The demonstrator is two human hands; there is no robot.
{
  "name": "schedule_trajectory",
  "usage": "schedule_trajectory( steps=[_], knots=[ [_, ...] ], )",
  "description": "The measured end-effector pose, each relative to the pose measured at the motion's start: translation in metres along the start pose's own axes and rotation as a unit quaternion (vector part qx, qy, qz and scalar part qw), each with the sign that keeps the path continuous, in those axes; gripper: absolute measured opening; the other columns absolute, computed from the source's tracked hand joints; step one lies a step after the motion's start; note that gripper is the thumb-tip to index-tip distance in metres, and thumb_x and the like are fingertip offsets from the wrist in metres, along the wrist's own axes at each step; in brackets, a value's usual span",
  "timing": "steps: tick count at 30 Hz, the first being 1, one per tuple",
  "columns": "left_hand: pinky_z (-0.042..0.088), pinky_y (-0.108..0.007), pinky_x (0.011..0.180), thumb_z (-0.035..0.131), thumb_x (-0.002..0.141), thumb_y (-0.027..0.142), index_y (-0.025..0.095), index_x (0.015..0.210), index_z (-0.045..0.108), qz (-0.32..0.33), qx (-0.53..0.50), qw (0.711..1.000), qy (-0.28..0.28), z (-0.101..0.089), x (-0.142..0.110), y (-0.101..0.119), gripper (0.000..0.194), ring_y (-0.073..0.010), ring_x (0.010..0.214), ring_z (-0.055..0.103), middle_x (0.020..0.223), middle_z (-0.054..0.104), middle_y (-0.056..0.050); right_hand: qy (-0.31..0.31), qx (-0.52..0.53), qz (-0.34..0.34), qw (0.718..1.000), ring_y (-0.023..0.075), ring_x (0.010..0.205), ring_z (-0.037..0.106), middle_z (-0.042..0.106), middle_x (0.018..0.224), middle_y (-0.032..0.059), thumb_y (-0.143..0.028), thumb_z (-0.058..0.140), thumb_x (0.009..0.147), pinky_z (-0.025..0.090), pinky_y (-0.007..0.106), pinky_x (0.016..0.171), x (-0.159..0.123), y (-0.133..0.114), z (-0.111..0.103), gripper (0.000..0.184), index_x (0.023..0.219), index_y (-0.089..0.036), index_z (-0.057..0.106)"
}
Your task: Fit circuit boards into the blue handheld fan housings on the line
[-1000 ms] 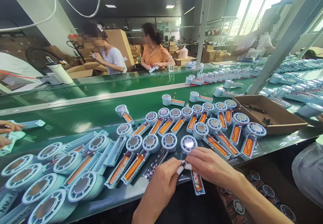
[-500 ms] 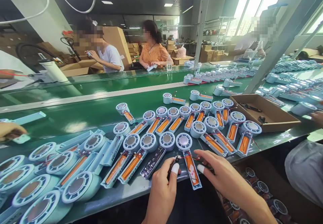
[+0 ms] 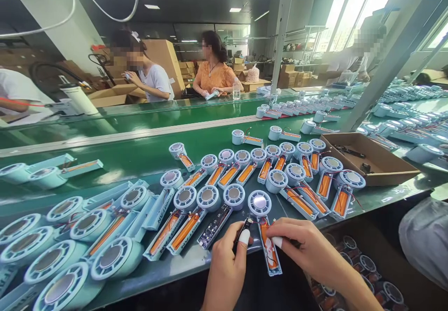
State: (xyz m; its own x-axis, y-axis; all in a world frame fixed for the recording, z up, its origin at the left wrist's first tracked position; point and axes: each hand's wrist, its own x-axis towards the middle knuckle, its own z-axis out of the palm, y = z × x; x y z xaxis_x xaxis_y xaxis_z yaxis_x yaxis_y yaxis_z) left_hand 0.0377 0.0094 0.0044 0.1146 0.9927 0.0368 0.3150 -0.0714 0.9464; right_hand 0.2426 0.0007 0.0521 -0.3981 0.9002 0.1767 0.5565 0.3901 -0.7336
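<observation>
My left hand (image 3: 227,259), its thumb in a white finger cot, is closed on a small black circuit board (image 3: 246,227). Just right of it lies a light-blue handheld fan (image 3: 259,202), its round head away from me and its open handle showing an orange battery (image 3: 268,245). My right hand (image 3: 304,241), thumb also covered in white, pinches at the right edge of that handle, where thin wires run; its fingertips partly hide them. Left of my left hand, another fan's handle carries a dark circuit board (image 3: 214,227).
Several similar fans (image 3: 115,259) crowd the bench on the left and behind my hands. A cardboard tray (image 3: 371,161) with black parts stands at right. A box of fans (image 3: 367,273) sits below the edge. Co-workers (image 3: 213,68) sit across the green belt (image 3: 140,138).
My right thumb and fingers have closed together and moved left onto the handle's edge. My left hand keeps the board. At far left, another person's hand has gone, and two fans lie there.
</observation>
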Motion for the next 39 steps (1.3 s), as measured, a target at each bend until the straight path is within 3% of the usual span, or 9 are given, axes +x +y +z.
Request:
schedule_trajectory(
  steps=[5, 8, 12, 16, 23, 32, 34, 39],
  knots=[
    [0.055, -0.038, 0.08, 0.046, 0.095, 0.049, 0.023, 0.114, 0.068, 0.003, 0.008, 1.0, 0.009, 0.002, -0.001, -0.001, 0.039, -0.0265, 0.085, 0.07, 0.088, 0.075, -0.007, 0.101, -0.102, -0.066, 0.987, 0.0163, 0.091, 0.061, 0.061, 0.111, 0.0069, -0.009, 0.051, 0.094, 0.05, 0.028, 0.079, 0.001, 0.006, 0.009, 0.029, 0.104, -0.026, 0.072],
    [0.055, -0.037, 0.079, 0.046, 0.096, 0.048, 0.022, 0.113, 0.068, 0.012, 0.007, 1.0, 0.002, 0.001, 0.0, -0.001, 0.038, -0.0257, 0.081, 0.069, 0.085, 0.074, -0.006, 0.125, -0.055, -0.067, 0.988, 0.0173, 0.097, 0.062, 0.062, 0.12, 0.007, -0.011, 0.054, 0.092, 0.05, 0.031, 0.088, 0.007, 0.004, 0.013, 0.021, 0.097, -0.024, 0.07],
    [0.055, -0.033, 0.07, 0.045, 0.097, 0.045, 0.021, 0.115, 0.068, 0.025, 0.024, 0.999, -0.011, -0.001, 0.001, -0.002, 0.037, -0.0239, 0.075, 0.068, 0.083, 0.074, -0.005, 0.105, 0.056, -0.021, 0.993, 0.0159, 0.082, 0.063, 0.068, 0.09, 0.0023, -0.017, 0.059, 0.092, 0.052, 0.026, 0.075, 0.019, 0.001, 0.017, 0.012, 0.093, -0.022, 0.07],
    [0.054, -0.031, 0.064, 0.045, 0.097, 0.044, 0.021, 0.115, 0.067, 0.033, 0.029, 0.999, -0.019, -0.002, 0.001, -0.002, 0.037, -0.0226, 0.07, 0.068, 0.081, 0.073, -0.005, 0.129, 0.06, -0.002, 0.99, 0.0148, 0.074, 0.061, 0.065, 0.084, 0.002, -0.019, 0.06, 0.093, 0.051, 0.025, 0.067, 0.026, 0.0, 0.021, 0.014, 0.098, -0.022, 0.072],
    [0.054, -0.032, 0.064, 0.046, 0.096, 0.044, 0.021, 0.116, 0.063, 0.012, 0.005, 1.0, 0.013, 0.002, 0.001, 0.002, 0.036, -0.0243, 0.077, 0.073, 0.091, 0.077, -0.008, 0.174, -0.105, -0.082, 0.976, 0.0183, 0.087, 0.064, 0.065, 0.095, 0.0057, -0.009, 0.05, 0.095, 0.053, 0.03, 0.077, 0.024, 0.002, 0.028, 0.023, 0.103, -0.021, 0.067],
    [0.057, -0.029, 0.057, 0.046, 0.094, 0.036, 0.018, 0.114, 0.066, 0.022, 0.007, 0.999, 0.027, 0.004, -0.003, 0.0, 0.033, -0.0193, 0.062, 0.07, 0.094, 0.078, -0.008, 0.149, -0.262, -0.098, 0.948, 0.0196, 0.079, 0.061, 0.065, 0.09, 0.0058, -0.009, 0.046, 0.095, 0.05, 0.031, 0.069, 0.026, -0.008, 0.029, 0.021, 0.093, -0.021, 0.063],
    [0.061, -0.03, 0.062, 0.046, 0.094, 0.03, 0.018, 0.114, 0.068, 0.047, 0.028, 0.997, 0.048, 0.006, -0.006, 0.0, 0.032, -0.0195, 0.064, 0.073, 0.092, 0.079, -0.008, 0.146, -0.287, -0.112, 0.94, 0.0196, 0.077, 0.06, 0.064, 0.087, 0.006, -0.009, 0.045, 0.096, 0.049, 0.032, 0.068, 0.026, -0.013, 0.029, 0.021, 0.091, -0.02, 0.063],
    [0.063, -0.031, 0.084, 0.044, 0.096, 0.02, 0.015, 0.12, 0.068, 0.195, 0.133, 0.962, 0.134, 0.011, -0.014, -0.008, 0.034, -0.0236, 0.099, 0.076, 0.112, 0.078, -0.012, 0.149, -0.343, -0.142, 0.916, 0.02, 0.074, 0.059, 0.063, 0.083, 0.0071, -0.01, 0.04, 0.099, 0.048, 0.033, 0.067, 0.026, -0.019, 0.033, 0.027, 0.092, -0.019, 0.064]
  ],
)
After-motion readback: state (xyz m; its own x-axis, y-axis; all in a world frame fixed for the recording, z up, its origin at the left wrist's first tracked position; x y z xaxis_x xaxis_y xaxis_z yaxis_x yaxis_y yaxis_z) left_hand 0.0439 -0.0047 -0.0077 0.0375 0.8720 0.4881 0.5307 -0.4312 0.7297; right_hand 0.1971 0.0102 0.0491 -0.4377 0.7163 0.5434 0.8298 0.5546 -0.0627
